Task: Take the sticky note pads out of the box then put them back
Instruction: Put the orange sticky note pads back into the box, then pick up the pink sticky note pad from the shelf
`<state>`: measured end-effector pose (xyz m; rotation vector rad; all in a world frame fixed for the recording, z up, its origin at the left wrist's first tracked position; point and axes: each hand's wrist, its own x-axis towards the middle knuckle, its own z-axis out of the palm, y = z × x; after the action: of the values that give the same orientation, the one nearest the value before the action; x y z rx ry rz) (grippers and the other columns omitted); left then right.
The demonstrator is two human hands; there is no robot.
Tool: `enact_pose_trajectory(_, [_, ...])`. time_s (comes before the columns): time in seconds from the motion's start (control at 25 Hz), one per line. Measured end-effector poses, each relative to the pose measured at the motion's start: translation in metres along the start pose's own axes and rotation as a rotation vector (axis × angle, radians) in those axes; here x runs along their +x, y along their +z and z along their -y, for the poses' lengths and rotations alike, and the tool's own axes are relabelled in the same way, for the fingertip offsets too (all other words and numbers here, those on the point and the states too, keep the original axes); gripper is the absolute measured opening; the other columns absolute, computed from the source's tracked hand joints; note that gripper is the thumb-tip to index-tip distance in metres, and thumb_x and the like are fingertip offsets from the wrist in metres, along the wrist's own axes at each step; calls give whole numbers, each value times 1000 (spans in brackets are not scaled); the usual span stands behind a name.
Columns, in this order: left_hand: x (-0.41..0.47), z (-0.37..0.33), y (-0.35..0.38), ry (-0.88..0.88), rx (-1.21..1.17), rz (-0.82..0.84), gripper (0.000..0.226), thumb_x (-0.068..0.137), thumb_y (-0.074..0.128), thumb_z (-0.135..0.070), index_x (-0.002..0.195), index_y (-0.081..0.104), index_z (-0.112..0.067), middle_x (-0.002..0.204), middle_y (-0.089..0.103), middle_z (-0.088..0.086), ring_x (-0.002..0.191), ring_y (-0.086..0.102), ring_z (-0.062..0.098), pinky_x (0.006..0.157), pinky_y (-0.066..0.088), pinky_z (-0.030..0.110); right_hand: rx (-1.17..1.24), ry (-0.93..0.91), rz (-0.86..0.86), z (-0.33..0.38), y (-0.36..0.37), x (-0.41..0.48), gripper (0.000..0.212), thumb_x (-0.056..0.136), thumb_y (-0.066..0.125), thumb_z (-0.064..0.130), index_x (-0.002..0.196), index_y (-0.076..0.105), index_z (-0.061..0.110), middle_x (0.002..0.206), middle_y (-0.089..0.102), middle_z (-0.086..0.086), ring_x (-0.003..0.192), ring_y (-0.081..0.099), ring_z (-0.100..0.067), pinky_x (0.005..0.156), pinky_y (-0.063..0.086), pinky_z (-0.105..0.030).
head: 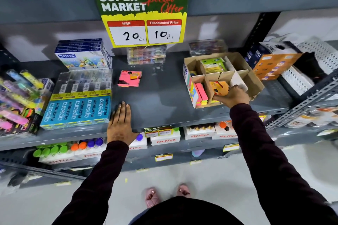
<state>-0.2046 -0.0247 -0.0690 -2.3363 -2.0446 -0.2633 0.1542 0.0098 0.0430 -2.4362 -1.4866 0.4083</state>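
Sign hanging off the upper shelf reads "SUPER MARKET Special Offer", MRP 20 Rs, Discounted Price 10 Rs. Left of the bare shelf patch: "apsara PLATINUM" packs, "DOMS" boxes behind them. Lower shelf: "FitFizz" cartons. Cardboard box with dividers sits on the shelf at right. Right hand reaches into its front middle compartment, grip clamped on an orange sticky note pad. Pink and yellow pads stand in the compartment to its left. Pink sticky note pad lies outside the box, mid-shelf. Left hand flat on the shelf edge, fingers spread, holding nothing.
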Motion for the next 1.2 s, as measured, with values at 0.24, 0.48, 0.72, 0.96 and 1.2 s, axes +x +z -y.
enact_pose_trajectory(0.24, [1, -1, 0, -8, 13, 11, 119, 48, 88, -43, 139, 29, 5, 147, 30, 24, 134, 30, 37, 108, 24, 45, 25, 54, 117, -1, 7, 10, 87, 69, 79, 42, 130, 41, -7, 127, 55, -25, 121, 50, -40, 100, 45, -45])
enact_pose_trajectory(0.48, [0, 1, 2, -4, 24, 5, 117, 47, 88, -43, 138, 31, 5, 145, 34, 24, 132, 33, 37, 107, 29, 46, -29, 58, 257, 11, -8, 10, 86, 80, 72, 13, 143, 20, -11, 110, 53, -20, 120, 52, -38, 97, 47, -40])
enact_pose_trajectory(0.72, [0, 1, 0, 1, 27, -8, 116, 45, 90, -35, 137, 33, 5, 144, 35, 25, 131, 35, 36, 107, 31, 47, -93, -48, 145, 38, -23, -3, 64, 88, 58, 6, 141, 25, -10, 132, 52, -27, 124, 50, -41, 102, 43, -43])
enact_pose_trajectory(0.96, [-2, 1, 1, 12, -5, -5, 113, 46, 89, -32, 137, 33, 5, 145, 34, 23, 132, 35, 34, 107, 29, 46, -112, -372, 127, 122, -15, -22, 58, 92, 57, 18, 138, 35, -9, 139, 47, -27, 126, 50, -36, 101, 43, -36])
enact_pose_trajectory(1.2, [-1, 1, 3, 11, -29, -61, 102, 47, 84, -26, 134, 40, 5, 140, 42, 22, 127, 43, 32, 102, 35, 42, -88, -546, 350, 201, 43, -11, 73, 86, 67, 33, 139, 35, -4, 146, 42, -22, 134, 43, -33, 108, 38, -37])
